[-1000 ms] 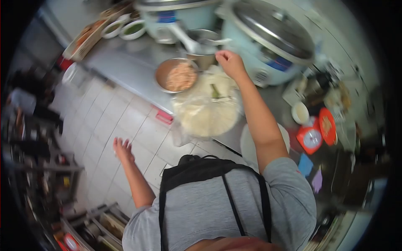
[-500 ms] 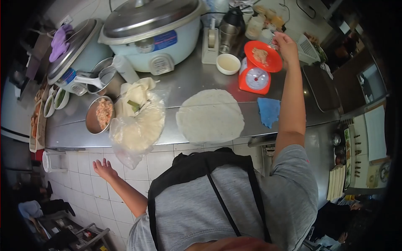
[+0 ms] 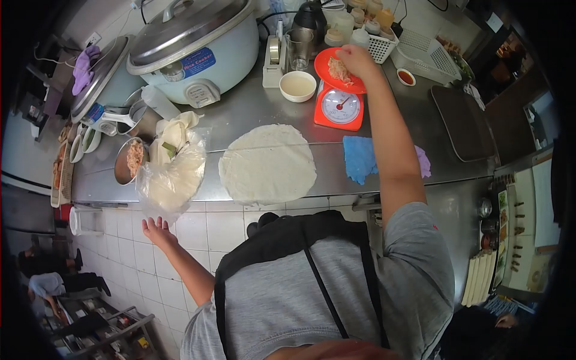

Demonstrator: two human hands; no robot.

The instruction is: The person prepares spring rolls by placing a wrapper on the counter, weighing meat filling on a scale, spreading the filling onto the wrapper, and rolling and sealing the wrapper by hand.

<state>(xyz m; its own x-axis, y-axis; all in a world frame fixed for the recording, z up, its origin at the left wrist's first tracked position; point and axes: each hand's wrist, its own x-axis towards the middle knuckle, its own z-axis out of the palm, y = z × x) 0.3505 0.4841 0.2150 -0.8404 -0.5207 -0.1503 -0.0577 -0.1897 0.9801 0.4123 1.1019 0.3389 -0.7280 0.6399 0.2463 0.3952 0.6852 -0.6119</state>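
Observation:
My right hand (image 3: 355, 59) is over the red plate (image 3: 324, 67) of the orange scale (image 3: 339, 109), its fingers pressed together at the shredded filling (image 3: 339, 73); what they hold is hidden. My left hand (image 3: 159, 231) is held low over the floor, palm up, fingers apart and holding nothing. A flat round wrapper sheet (image 3: 268, 164) lies on the steel counter (image 3: 240, 108). Left of it, a plastic bag (image 3: 162, 190) partly covers a stack of pale sheets (image 3: 183, 165). Beside the bag stands a metal bowl (image 3: 123, 165) of orange-pink filling (image 3: 134, 157).
Two large rice cookers (image 3: 198, 48) stand at the back left. A white bowl (image 3: 297, 86) is beside the scale, a blue cloth (image 3: 360, 159) in front of it. A dark tray (image 3: 459, 123) lies at right. Other people (image 3: 54, 285) are at lower left.
The view has swung right along the counter. My right hand has gone from near the metal pot to the scale's plate. My left hand stays low and open.

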